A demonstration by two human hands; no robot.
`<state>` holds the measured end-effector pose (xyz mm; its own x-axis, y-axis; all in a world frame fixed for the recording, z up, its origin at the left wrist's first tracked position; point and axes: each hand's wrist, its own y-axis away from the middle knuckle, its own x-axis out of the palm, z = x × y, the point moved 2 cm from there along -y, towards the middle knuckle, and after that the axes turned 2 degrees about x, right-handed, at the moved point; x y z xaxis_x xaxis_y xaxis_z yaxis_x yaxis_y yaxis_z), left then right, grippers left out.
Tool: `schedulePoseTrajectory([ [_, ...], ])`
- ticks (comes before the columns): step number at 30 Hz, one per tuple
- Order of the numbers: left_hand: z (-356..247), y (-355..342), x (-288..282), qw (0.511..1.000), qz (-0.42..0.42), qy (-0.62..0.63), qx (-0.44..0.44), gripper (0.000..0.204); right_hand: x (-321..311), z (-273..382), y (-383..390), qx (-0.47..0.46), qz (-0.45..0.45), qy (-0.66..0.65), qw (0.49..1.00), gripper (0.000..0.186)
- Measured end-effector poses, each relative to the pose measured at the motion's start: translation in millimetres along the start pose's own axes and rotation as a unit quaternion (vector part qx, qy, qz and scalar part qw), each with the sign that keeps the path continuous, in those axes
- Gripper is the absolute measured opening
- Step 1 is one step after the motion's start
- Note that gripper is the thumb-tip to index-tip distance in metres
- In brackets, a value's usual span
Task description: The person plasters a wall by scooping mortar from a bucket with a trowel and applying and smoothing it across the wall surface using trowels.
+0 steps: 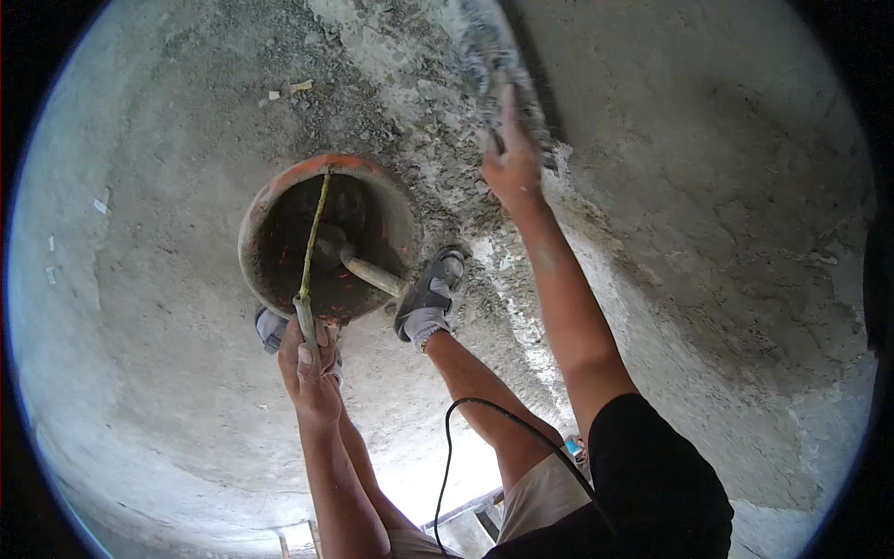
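My left hand is closed round the tube grip of the bucket handle, which runs across the bucket's opening to its far rim. The round bucket has a worn orange rim and cement-crusted walls. Inside it, a trowel leans with its wooden handle over the right rim; its blade is partly hidden in shadow. Farther up, my right hand holds a plastering trowel against the rough wall base. Motion smears that tool, and its forefinger lies stretched along it.
A rough grey plastered wall rises on the right. Loose mortar crumbs and small pale scraps lie on the concrete floor. My sandalled right foot stands beside the bucket. A black cable hangs near my body.
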<state>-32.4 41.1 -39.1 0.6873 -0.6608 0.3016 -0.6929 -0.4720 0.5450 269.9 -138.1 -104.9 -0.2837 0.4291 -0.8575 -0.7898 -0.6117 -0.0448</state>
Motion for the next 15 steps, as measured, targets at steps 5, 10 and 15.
schedulePoseTrajectory([
  [5,-7,2,4,0.999,-0.009,-0.028,-0.021,0.057,-70,3,-19,-0.074,-0.113,0.100,0.986,0.067],
  [10,-6,0,4,0.998,-0.016,-0.051,-0.022,0.057,1,-51,-10,-0.009,-0.006,0.076,0.997,0.071],
  [15,-5,-2,11,0.998,-0.026,-0.043,-0.023,0.057,33,-84,10,0.075,0.058,0.080,0.992,0.074],
])
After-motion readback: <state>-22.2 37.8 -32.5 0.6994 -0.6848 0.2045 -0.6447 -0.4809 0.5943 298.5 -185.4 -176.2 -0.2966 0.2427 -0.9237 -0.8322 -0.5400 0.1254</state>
